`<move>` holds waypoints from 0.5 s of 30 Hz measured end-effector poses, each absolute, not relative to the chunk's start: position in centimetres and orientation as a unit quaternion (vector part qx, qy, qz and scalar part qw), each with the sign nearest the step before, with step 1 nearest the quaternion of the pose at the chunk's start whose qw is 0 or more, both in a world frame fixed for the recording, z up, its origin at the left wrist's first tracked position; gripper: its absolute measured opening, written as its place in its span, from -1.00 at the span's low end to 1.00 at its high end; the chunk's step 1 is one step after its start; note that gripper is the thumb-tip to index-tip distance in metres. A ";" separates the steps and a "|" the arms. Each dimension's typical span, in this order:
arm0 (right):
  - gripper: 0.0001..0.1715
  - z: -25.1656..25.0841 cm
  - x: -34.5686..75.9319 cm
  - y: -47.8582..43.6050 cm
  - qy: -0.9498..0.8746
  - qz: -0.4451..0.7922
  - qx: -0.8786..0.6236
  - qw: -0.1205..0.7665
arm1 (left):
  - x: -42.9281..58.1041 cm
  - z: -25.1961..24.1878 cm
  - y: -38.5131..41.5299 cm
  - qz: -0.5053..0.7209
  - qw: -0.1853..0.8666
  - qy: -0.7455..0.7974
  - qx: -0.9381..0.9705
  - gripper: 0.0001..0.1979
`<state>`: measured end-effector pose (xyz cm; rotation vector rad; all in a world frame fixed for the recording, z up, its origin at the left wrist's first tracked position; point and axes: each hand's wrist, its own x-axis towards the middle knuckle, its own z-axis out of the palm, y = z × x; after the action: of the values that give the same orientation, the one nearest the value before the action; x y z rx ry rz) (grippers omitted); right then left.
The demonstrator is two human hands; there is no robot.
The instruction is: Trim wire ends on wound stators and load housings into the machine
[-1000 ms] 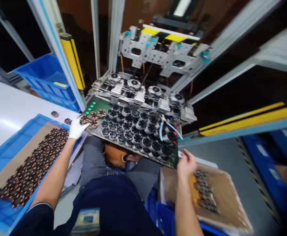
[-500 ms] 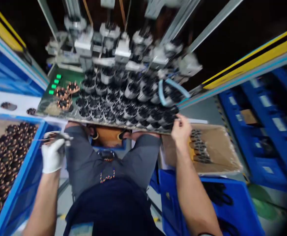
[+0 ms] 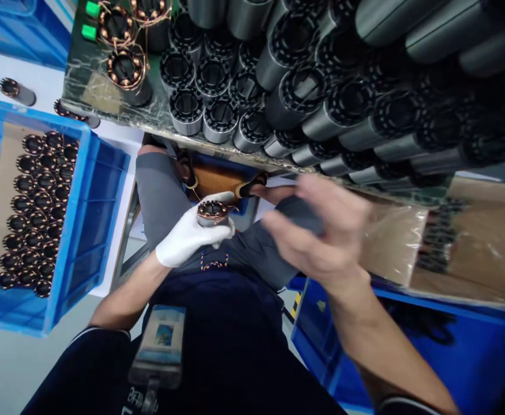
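Note:
My left hand [image 3: 189, 233], in a white glove, holds a small round stator with copper windings [image 3: 212, 211] over my lap. My bare right hand [image 3: 319, 236] is blurred, fingers spread, just right of that stator and not touching it; nothing shows in it. Above both hands a metal plate [image 3: 105, 98] carries several rows of upright black-and-silver stator cores [image 3: 220, 118]. Three wound copper stators [image 3: 125, 66] stand at the plate's left end.
A blue crate [image 3: 92, 196] at left holds many wound stators on cardboard [image 3: 2, 173]. Two loose stators [image 3: 14, 89] lie on the white table. A cardboard tray [image 3: 486, 242] with dark parts sits at right over a blue bin [image 3: 451, 351].
The camera dipped down and closer. My left hand went from the plate's left end to my lap with a stator. My right hand left the plate's right edge and came toward the left hand.

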<state>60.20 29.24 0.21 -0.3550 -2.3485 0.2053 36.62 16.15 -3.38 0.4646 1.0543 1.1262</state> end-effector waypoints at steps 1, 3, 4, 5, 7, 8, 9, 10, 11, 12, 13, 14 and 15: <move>-0.36 0.7 58.8 29.1 -0.931 0.053 -0.104 0.347 | 36.9 -3.2 16.4 0.496 0.692 0.473 0.225 -0.18; -0.48 1.4 57.5 29.7 -0.958 0.036 -0.054 0.280 | 37.4 -3.0 16.7 0.489 0.689 0.472 0.251 -0.27; -0.56 1.7 57.5 30.1 -0.967 0.027 -0.037 0.252 | 37.5 -3.0 16.7 0.486 0.689 0.473 0.254 -0.32; -0.62 1.8 57.9 30.4 -0.972 0.022 -0.026 0.234 | 37.6 -2.9 16.7 0.483 0.688 0.478 0.256 -0.36; -0.67 1.9 59.1 30.4 -0.976 0.039 -0.025 0.213 | 37.6 -2.7 16.7 0.475 0.668 0.506 0.269 -0.45; -0.65 1.9 59.7 30.1 -0.976 0.055 -0.033 0.207 | 37.7 -2.5 16.6 0.471 0.650 0.525 0.284 -0.49; -0.63 1.7 60.2 29.7 -0.974 0.071 -0.046 0.208 | 37.8 -2.5 16.6 0.468 0.631 0.541 0.300 -0.53; -0.60 1.6 60.6 29.2 -0.971 0.084 -0.063 0.215 | 37.9 -2.4 16.6 0.465 0.616 0.552 0.315 -0.55; -0.57 1.3 60.9 28.9 -0.967 0.092 -0.082 0.223 | 38.1 -2.4 16.7 0.464 0.606 0.558 0.325 -0.57; -0.54 1.1 61.1 28.6 -0.963 0.098 -0.099 0.230 | 38.4 -2.5 16.7 0.464 0.600 0.561 0.333 -0.59; -0.53 0.8 61.2 28.4 -0.960 0.103 -0.111 0.235 | 38.5 -2.5 16.8 0.464 0.595 0.561 0.341 -0.60; -0.54 0.5 61.3 28.4 -0.959 0.110 -0.118 0.234 | 38.7 -2.5 16.8 0.466 0.588 0.562 0.348 -0.59; -0.58 0.3 61.4 28.4 -0.959 0.124 -0.116 0.229 | 38.8 -2.5 16.9 0.470 0.578 0.565 0.356 -0.58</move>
<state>61.43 28.41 0.32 -0.3181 -2.6381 0.3404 38.77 16.89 -2.51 0.8320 1.3214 1.1002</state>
